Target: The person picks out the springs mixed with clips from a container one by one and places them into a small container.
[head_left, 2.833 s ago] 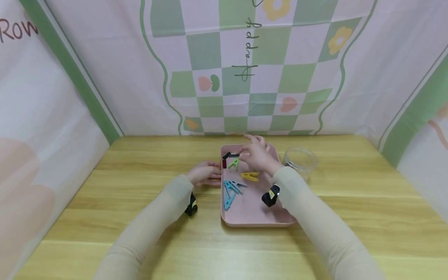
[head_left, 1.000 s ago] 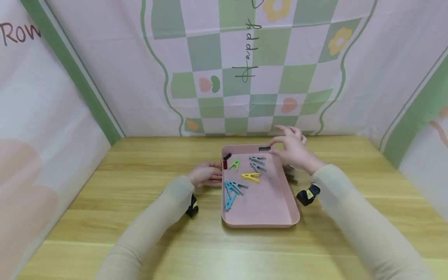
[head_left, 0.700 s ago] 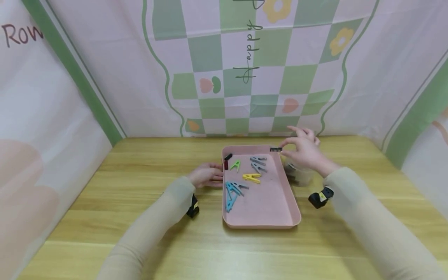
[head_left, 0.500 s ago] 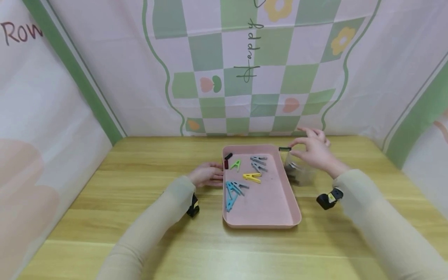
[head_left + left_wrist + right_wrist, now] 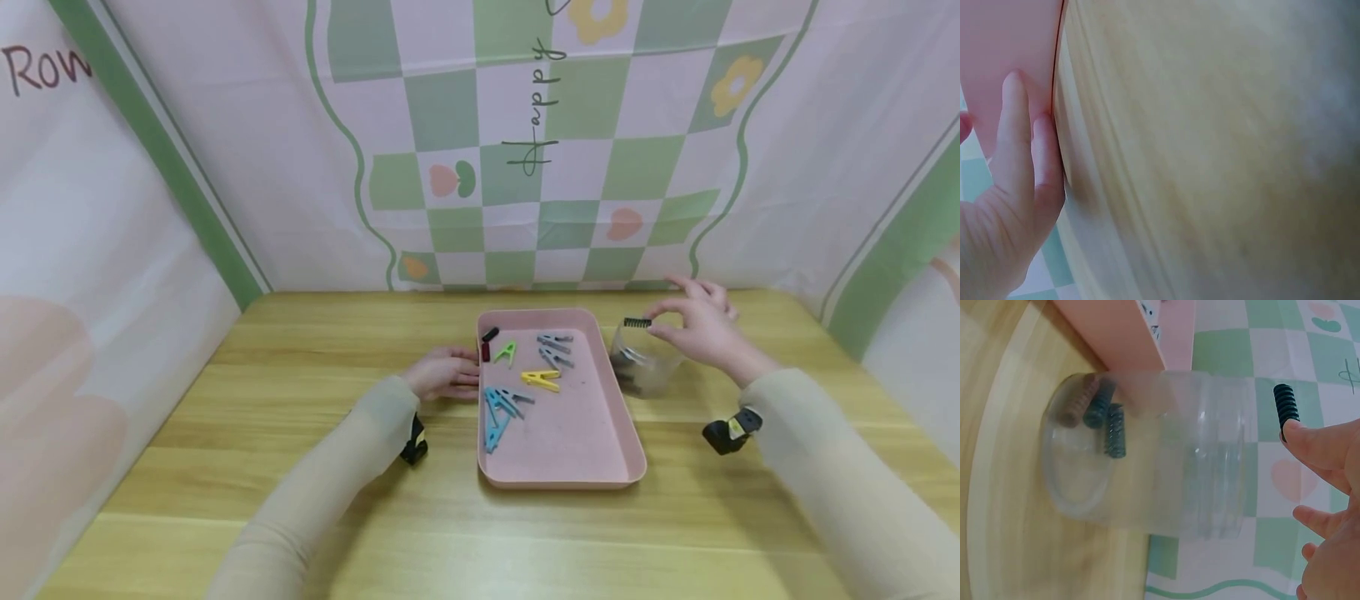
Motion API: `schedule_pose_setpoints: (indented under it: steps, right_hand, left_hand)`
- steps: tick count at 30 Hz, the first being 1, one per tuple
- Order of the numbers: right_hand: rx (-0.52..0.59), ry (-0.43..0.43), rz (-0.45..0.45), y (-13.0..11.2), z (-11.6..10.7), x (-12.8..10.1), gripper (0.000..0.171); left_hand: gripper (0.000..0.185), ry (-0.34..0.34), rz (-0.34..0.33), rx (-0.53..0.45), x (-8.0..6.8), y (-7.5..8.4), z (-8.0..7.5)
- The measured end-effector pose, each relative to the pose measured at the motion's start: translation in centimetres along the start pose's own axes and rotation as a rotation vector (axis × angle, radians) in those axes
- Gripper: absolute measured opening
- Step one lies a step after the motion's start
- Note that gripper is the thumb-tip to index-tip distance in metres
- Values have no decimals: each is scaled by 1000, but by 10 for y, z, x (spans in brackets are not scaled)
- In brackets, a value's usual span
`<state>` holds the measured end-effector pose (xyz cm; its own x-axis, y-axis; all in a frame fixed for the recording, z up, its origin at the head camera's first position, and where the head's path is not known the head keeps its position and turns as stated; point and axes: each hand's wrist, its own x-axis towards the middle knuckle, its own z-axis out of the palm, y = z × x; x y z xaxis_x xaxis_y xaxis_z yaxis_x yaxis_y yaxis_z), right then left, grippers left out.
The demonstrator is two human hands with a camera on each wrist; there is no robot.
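My right hand (image 5: 701, 329) pinches a black spring (image 5: 637, 322) between thumb and forefinger; its other fingers are spread. The spring sits level, directly above the mouth of the jar (image 5: 645, 362), which stands on the desk (image 5: 300, 500) just below my grip. In the right wrist view the jar (image 5: 1147, 456) already holds three springs (image 5: 1094, 415) at its bottom. My left hand (image 5: 442, 372) rests flat on the desk, fingers straight, fingertips touching the left wall of the tray (image 5: 558, 475). Inside the tray, right of that hand, lie coloured clips (image 5: 517, 375).
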<state>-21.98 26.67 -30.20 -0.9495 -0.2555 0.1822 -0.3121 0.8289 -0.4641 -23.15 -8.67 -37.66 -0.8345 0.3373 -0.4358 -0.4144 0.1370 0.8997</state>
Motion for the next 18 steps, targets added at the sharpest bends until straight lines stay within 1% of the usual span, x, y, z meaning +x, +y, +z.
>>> schedule_pose_setpoints:
  steps: [6,12,18]
  right_hand:
    - [5,-22,16,7,0,-2,22]
    - [3,-41,21,9,0,-2,22]
    - [-17,-73,28,8,0,-3,31]
  left_hand:
    - [45,-2,-7,-5,0,1,0]
    - [45,1,-9,-5,-1,1,1]
    - [45,2,-9,-6,0,0,1]
